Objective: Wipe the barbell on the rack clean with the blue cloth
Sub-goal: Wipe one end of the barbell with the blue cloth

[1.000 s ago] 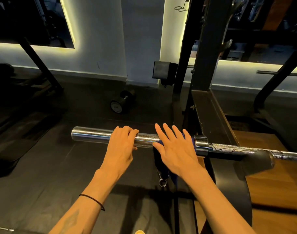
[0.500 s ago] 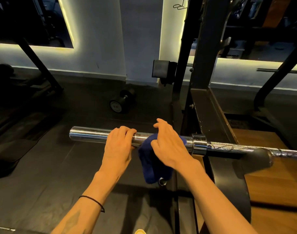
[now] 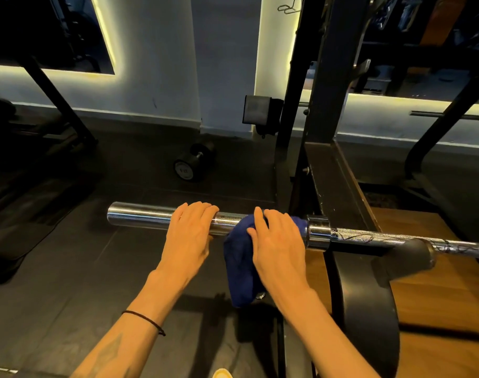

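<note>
Barbell [image 3: 162,218] sleeve lies across the rack [image 3: 325,148] before you: your right hand [image 3: 276,241] presses the blue cloth [image 3: 239,257] onto it (fingers curled over), your left hand [image 3: 187,236] grips bare steel. Mid-wipe; next, slide the cloth leftward.

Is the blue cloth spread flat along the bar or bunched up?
Bunched. The blue cloth drapes over the barbell under the right hand, its loose end hanging below in a clump.
</note>
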A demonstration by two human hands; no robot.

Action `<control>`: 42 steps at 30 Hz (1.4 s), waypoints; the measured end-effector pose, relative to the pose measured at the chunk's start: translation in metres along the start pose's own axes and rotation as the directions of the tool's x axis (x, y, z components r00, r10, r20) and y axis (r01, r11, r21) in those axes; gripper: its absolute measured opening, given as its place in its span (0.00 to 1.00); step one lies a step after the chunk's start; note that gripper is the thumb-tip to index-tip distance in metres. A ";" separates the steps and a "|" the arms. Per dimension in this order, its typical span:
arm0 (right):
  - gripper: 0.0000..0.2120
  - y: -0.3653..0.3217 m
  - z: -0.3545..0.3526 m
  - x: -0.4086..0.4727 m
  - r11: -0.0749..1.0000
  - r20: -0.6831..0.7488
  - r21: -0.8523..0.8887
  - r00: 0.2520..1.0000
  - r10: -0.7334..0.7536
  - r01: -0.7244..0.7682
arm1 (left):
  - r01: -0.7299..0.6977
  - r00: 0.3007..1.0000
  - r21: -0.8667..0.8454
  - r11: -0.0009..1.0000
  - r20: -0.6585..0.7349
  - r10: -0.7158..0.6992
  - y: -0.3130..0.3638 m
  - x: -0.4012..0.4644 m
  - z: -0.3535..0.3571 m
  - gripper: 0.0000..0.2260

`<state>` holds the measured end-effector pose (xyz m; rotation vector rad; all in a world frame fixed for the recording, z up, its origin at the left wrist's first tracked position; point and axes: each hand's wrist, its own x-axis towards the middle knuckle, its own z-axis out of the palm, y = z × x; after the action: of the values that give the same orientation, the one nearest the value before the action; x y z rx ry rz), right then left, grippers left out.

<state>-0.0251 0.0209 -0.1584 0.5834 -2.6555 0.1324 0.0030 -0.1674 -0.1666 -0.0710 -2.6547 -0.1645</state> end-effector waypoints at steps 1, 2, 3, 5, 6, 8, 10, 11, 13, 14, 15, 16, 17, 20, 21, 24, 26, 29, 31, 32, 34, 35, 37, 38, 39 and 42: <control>0.23 -0.005 0.001 0.000 1.000 0.018 0.008 1.000 -0.007 0.007 | 0.001 1.000 -0.013 1.000 -0.022 -0.001 0.001 -0.002 0.002 0.29; 0.24 -0.010 0.002 0.002 1.000 0.039 0.028 0.999 -0.007 0.006 | 0.003 0.999 -0.020 1.000 -0.045 -0.004 0.002 -0.004 0.003 0.28; 0.25 -0.017 0.002 0.004 0.999 0.057 0.051 0.998 -0.003 0.000 | 0.008 0.997 -0.021 1.000 -0.072 -0.009 0.003 -0.005 0.005 0.28; 0.26 -0.029 0.004 0.010 0.995 0.075 0.099 0.997 -0.014 0.007 | 0.013 0.992 -0.030 0.999 -0.129 -0.017 0.005 -0.008 0.008 0.26; 0.26 -0.035 0.005 0.013 0.992 0.076 0.125 0.997 -0.031 0.021 | 0.013 0.988 -0.034 0.999 -0.152 -0.018 0.006 -0.009 0.009 0.26; 0.26 -0.040 0.006 0.018 0.979 0.083 0.193 0.994 -0.076 0.058 | 0.010 0.986 -0.024 1.000 -0.165 -0.014 0.006 -0.009 0.008 0.26; 0.26 -0.037 0.005 0.021 0.966 0.087 0.243 0.990 -0.111 0.087 | -0.005 0.995 0.016 1.000 -0.096 0.006 0.005 -0.007 0.004 0.30; 0.26 -0.033 0.003 0.021 0.963 0.083 0.251 0.989 -0.122 0.098 | -0.017 0.999 0.048 0.999 -0.036 0.018 0.003 -0.006 0.002 0.32; 0.27 -0.023 0.000 0.019 0.967 0.078 0.240 0.991 -0.108 0.087 | -0.050 0.996 0.088 0.995 0.081 0.043 -0.002 -0.002 -0.006 0.35; 0.27 -0.017 0.000 0.017 0.972 0.077 0.227 0.994 -0.080 0.061 | -0.065 0.991 0.086 0.994 0.120 0.055 -0.006 -0.001 -0.011 0.34; 0.26 -0.010 -0.001 0.015 0.978 0.079 0.209 0.996 -0.045 0.028 | -0.077 0.987 0.084 0.994 0.150 0.063 -0.008 0.002 -0.017 0.33; 0.25 -0.003 -0.001 0.013 0.983 0.085 0.181 0.996 -0.008 -0.007 | -0.087 0.982 0.086 0.993 0.173 0.071 -0.010 0.005 -0.021 0.31; 0.24 0.004 -0.002 0.010 0.989 0.092 0.145 0.995 0.026 -0.039 | -0.092 0.977 0.082 0.992 0.200 0.075 -0.012 0.008 -0.025 0.30; 0.28 0.017 -0.003 0.002 0.992 0.102 0.081 0.991 0.084 -0.092 | -0.045 0.961 -0.011 0.999 0.272 0.047 -0.008 0.017 -0.029 0.26; 0.28 0.017 -0.004 0.001 0.992 0.105 0.073 0.990 0.092 -0.100 | -0.009 0.959 -0.025 1.000 0.283 0.016 -0.005 0.018 -0.030 0.24; 0.24 0.006 -0.006 0.000 0.987 0.099 0.099 0.988 0.116 -0.126 | 0.074 0.971 -0.039 0.997 0.230 -0.063 0.001 0.016 -0.030 0.23; 0.22 -0.008 -0.008 0.003 0.985 0.086 0.142 0.992 0.091 -0.103 | 0.053 0.987 -0.037 0.998 0.156 -0.046 0.002 0.010 -0.026 0.22; 0.18 -0.035 -0.006 0.010 0.980 0.078 0.200 0.997 0.003 -0.019 | -0.004 1.000 0.022 1.000 0.014 0.004 0.002 0.004 -0.011 0.22; 0.17 -0.051 -0.004 0.014 0.971 0.084 0.233 0.994 -0.067 0.046 | 0.013 0.999 0.089 0.996 -0.052 -0.009 0.004 0.003 -0.004 0.20; 0.18 -0.054 -0.002 0.015 0.967 0.087 0.245 0.992 -0.095 0.071 | 0.020 0.998 0.107 0.994 -0.066 -0.013 0.004 0.002 -0.003 0.19; 0.22 -0.050 -0.004 0.016 0.964 0.095 0.246 0.987 -0.130 0.103 | 0.021 0.999 0.133 0.991 -0.038 -0.016 0.003 0.004 -0.003 0.22; 0.25 -0.043 -0.005 0.015 0.965 0.102 0.239 0.985 -0.136 0.109 | 0.008 1.000 0.143 0.990 0.000 -0.008 0.002 0.006 -0.005 0.26; 0.27 -0.024 -0.007 0.011 0.976 0.122 0.197 0.985 -0.120 0.094 | -0.037 0.998 0.153 0.988 0.062 0.027 -0.003 0.009 -0.009 0.29; 0.28 -0.014 -0.009 0.009 0.983 0.124 0.172 0.988 -0.091 0.069 | -0.056 0.996 0.151 0.987 0.082 0.044 -0.005 0.009 -0.010 0.29; 0.29 -0.002 -0.010 0.006 0.988 0.125 0.149 0.991 -0.054 0.035 | -0.072 0.993 0.144 0.987 0.102 0.057 -0.008 0.008 -0.012 0.29; 0.32 0.022 -0.015 -0.005 0.996 0.143 0.084 0.989 0.024 -0.036 | -0.119 0.983 0.101 0.988 0.155 0.102 -0.013 0.009 -0.019 0.29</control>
<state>-0.0250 0.0455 -0.1471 0.6007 -2.8084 0.2241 0.0025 -0.1829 -0.1476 -0.2016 -2.7947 0.0252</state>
